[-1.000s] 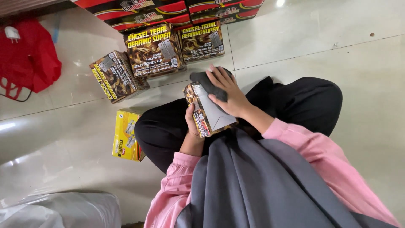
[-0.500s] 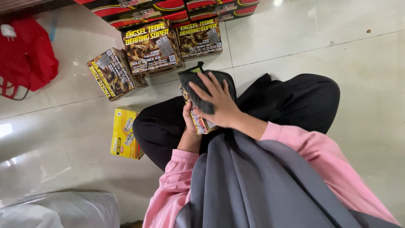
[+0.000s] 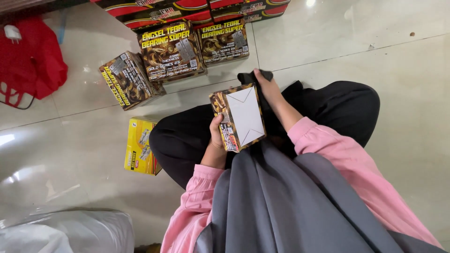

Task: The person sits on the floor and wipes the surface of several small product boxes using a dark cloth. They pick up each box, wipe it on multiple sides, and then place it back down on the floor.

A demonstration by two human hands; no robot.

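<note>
The left hand (image 3: 216, 140) grips the small box (image 3: 240, 117) from its left side, above the lap; the right hand (image 3: 268, 89) pinches dark cloth (image 3: 255, 76) at the box's far end; the long axis points away.

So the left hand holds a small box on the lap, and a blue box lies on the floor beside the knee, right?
Not quite: the box on the floor is yellow, not blue, as the head view shows. The rest stands: the left hand holds the small box on the lap.
</note>
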